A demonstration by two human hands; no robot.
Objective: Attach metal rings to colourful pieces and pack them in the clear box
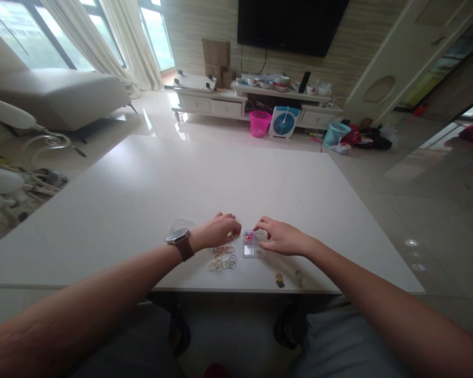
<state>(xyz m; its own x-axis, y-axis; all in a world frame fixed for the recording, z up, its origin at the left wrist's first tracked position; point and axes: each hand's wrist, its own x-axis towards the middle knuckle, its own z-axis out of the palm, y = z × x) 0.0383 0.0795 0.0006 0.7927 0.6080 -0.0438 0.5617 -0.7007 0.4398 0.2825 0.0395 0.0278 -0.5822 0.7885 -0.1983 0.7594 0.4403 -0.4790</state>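
Note:
My left hand (220, 230), with a watch (177, 236) on its wrist, has its fingers curled together. Small green and pink bits show at its fingertips, too small to name. Below it lie several pale and pinkish rubber-band-like rings (222, 262), in groups on the table. A clear compartment box (249, 251) sits just right of that hand, with small pink, orange and blue pieces (249, 237) in its far part. At the box's right side is my right hand (281, 236), thumb and fingers apart, partly covering it; whether they touch the box I cannot tell.
The white table (228, 178) reaches far ahead. Near its front edge lie a small cartoon figure (279, 280) and a small metallic-looking item (298, 278). Clear plastic (181, 224) lies behind my left wrist. Beyond are a pink basket (260, 124) and a blue fan (284, 123).

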